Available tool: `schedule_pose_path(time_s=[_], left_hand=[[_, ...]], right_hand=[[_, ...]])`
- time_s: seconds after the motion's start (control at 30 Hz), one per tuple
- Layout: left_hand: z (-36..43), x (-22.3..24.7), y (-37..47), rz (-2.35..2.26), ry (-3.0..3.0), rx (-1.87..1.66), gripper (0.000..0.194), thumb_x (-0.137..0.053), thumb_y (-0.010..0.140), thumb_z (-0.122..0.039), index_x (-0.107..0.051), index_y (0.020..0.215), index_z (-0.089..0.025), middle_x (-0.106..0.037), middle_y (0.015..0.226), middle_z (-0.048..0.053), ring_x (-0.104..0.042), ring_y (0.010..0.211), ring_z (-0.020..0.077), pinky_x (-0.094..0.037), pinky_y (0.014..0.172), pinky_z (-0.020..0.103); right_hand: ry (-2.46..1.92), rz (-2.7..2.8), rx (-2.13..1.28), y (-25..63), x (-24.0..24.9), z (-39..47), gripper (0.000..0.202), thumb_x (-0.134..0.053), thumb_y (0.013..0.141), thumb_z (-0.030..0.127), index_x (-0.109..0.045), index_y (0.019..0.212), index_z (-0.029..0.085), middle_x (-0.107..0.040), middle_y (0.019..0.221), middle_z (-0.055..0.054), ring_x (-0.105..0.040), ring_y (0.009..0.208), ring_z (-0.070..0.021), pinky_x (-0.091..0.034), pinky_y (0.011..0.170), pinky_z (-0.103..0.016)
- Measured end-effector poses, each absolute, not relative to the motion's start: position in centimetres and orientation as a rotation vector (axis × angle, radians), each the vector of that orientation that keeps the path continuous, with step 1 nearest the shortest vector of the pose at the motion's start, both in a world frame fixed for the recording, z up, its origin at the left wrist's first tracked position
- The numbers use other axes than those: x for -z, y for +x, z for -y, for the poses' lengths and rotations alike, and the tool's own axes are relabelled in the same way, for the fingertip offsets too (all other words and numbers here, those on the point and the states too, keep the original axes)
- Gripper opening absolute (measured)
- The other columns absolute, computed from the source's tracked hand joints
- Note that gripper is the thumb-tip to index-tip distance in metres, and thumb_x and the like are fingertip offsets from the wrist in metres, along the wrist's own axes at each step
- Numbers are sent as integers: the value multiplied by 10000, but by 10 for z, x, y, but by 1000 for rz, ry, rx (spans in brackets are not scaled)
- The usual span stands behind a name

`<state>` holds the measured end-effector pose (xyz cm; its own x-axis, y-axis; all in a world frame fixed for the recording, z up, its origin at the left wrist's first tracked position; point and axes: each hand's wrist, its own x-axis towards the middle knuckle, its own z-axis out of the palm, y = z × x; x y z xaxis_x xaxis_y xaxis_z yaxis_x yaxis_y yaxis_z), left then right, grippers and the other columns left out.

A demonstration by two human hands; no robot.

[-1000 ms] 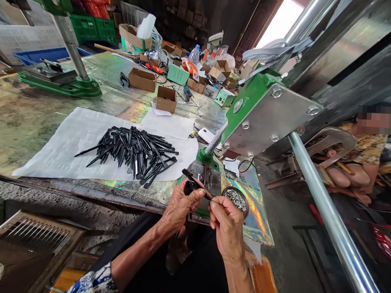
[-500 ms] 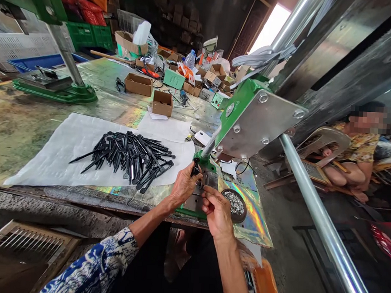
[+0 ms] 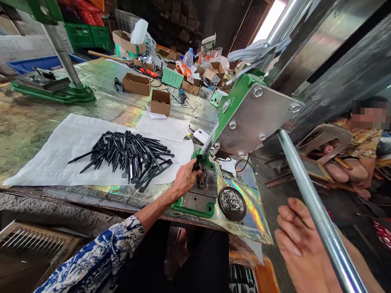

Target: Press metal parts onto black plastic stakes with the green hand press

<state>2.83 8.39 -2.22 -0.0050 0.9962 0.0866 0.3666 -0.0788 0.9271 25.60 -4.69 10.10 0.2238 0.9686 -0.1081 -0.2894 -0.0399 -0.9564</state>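
Observation:
My left hand [image 3: 185, 178] is closed around the end of a black plastic piece [image 3: 197, 163], standing in the metal fixture [image 3: 207, 182] on the green base of a hand press [image 3: 244, 116]. How the piece sits in the fixture is partly hidden by my fingers. My right hand [image 3: 303, 244] is at the right, behind the press's long steel lever [image 3: 323, 218]. Its fingers are loosely curled and apart, with nothing seen in them. Left of the press, a heap of similar slim black pieces [image 3: 132, 156] lies on white sheeting [image 3: 54, 156].
A round dark dish [image 3: 232, 204] of small silvery pins stands right of the press base. Another green press [image 3: 54, 91] stands at the back left. Cardboard boxes [image 3: 136, 83] and tools crowd the table's far side. A seated person [image 3: 362, 146] is at the right.
My right hand has left the fixture and moved far right, to the lever. My left hand stays at the fixture with the black piece.

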Motion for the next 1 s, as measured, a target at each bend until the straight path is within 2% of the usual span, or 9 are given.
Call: schedule_pose_path(time_s=[0.1,0.23,0.47,0.63,0.83,1.0], left_hand=[[-84,21,28,-1482,1554,-1071,107,-562,753,-155,-591,845,-202,-574,710,-14,-523,716,153,-399,724,253],[-85,22,28,-1480,1572,-1075,98,-563,756,-158,-591,840,-199,-570,701,-18,-515,699,148,-389,706,246],[-88,27,28,-1449,1583,-1101,136,-556,761,-140,-604,870,-204,-617,752,-13,-549,726,152,-401,724,245],[-89,26,27,-1458,1673,-1012,177,-560,783,-153,-625,932,-223,-658,820,2,-575,755,168,-404,718,251],[-89,21,27,-1529,1849,-824,216,-554,811,-191,-653,998,-235,-683,840,56,-618,802,227,-403,699,278],[-87,15,26,-1546,1939,-703,316,-502,824,-173,-629,1105,-242,-695,924,93,-628,858,268,-404,698,304]], right_hand=[[-1163,866,-1221,270,-97,55,281,-638,821,408,-701,1053,262,-572,842,-109,-456,545,-155,-361,396,-299],[-1163,902,-1234,270,-101,64,397,-623,816,494,-669,1138,265,-563,852,-115,-435,533,-162,-370,409,-338],[-1201,875,-1207,241,-124,61,292,-660,774,484,-728,915,237,-493,728,-91,-359,466,-114,-240,338,-287],[-1200,937,-1166,227,-131,61,332,-665,758,552,-710,876,245,-434,650,-55,-241,430,-86,-136,337,-270],[-1204,925,-1221,228,-134,61,268,-645,761,475,-740,864,245,-436,654,-58,-200,409,-69,-100,335,-261],[-1312,878,-1231,259,-130,60,295,-709,669,437,-768,840,204,-500,651,-102,-258,367,-59,-141,282,-231]])
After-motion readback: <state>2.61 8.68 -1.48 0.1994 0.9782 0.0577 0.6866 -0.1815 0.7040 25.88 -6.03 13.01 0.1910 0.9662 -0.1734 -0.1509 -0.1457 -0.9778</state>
